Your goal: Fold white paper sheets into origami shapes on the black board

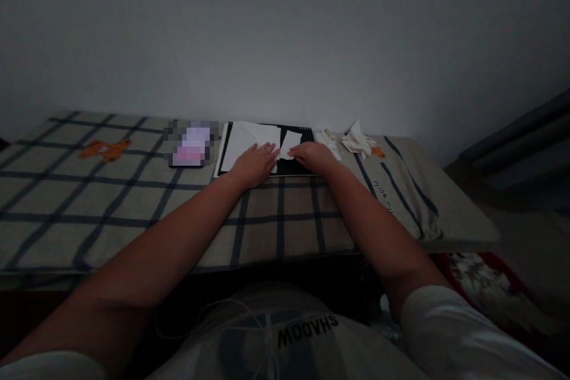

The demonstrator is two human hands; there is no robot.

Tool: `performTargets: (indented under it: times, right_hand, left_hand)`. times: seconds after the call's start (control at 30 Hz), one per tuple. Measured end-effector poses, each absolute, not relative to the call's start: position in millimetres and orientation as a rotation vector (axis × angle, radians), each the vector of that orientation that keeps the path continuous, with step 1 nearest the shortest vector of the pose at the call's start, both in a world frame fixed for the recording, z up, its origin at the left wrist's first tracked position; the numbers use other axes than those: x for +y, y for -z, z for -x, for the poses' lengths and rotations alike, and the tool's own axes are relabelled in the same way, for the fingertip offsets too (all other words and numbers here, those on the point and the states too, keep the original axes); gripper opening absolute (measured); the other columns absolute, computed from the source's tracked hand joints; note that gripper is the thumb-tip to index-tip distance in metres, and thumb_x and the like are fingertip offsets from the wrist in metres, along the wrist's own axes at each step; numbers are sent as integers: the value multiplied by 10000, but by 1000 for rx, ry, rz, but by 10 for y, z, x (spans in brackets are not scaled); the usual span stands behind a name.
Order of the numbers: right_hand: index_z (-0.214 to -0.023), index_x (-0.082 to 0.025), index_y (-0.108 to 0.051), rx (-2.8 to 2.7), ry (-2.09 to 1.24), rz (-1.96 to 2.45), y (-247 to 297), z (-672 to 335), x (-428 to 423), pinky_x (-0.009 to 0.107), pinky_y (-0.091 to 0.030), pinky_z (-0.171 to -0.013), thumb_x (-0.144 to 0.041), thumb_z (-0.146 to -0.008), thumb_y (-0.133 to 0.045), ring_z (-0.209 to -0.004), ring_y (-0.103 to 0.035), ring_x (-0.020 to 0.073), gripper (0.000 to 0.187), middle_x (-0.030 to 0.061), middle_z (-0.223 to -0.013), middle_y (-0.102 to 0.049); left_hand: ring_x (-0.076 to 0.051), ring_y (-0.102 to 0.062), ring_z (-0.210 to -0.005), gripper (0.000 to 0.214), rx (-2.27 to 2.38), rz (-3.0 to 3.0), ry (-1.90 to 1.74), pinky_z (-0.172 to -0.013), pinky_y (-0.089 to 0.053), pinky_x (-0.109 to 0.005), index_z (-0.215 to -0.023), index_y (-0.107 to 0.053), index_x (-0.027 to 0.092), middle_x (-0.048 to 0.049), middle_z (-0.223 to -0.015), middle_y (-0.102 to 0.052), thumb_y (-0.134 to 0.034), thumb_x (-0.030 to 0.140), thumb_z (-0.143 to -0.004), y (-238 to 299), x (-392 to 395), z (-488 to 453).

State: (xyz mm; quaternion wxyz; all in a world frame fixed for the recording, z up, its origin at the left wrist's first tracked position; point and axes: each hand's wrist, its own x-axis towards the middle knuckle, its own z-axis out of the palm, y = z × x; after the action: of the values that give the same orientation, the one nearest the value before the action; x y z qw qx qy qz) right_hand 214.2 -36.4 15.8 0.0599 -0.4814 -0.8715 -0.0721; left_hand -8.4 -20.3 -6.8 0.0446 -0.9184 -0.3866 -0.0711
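Observation:
A sheet of white paper (252, 138) lies over the left part of a black board or folder (296, 169) with a white edge. My left hand (256, 164) rests flat on the paper's lower right, fingers stretched out. Just right of it, my right hand (314, 157) pinches a smaller white paper piece (291, 141) by its lower right edge. That piece lies over the black surface, close to the left fingertips. Whether it is still joined to the big sheet I cannot tell.
A phone (191, 145) with a blurred screen lies to the left. Crumpled paper scraps (357, 141) sit right of the board. A checked cloth (146, 208) covers the table, whose far edge meets a plain wall (285, 35). A red container (485, 279) with scraps stands low at the right.

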Motion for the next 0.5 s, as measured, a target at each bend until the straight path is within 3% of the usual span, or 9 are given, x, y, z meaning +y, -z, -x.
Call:
performTargets:
  times: [0.33, 0.5]
  right_hand:
    - [-1150, -130, -735, -2657, 235, 1601, -263, -2068, -443, 330, -471, -837, -240, -977, -448, -1054, -668, 242, 353, 147, -1155, -733]
    - [-1197, -173, -717, -2653, 231, 1460, -227, -2118, -423, 329, -473, -853, -258, -971, -465, -1084, -656, 238, 348, 109, -1199, -724]
  left_hand:
    - [-291, -286, -1492, 550, -1228, 2813, 115, -1197, -238, -465, -1504, -389, 81, -203, -1592, -328, -284, 362, -1044, 17, -263, 51]
    - [-300, -301, -1485, 575, -1200, 2784, 171, -1190, -252, -461, -1518, -363, 73, -212, -1588, -330, -296, 387, -1042, 65, -272, 59]
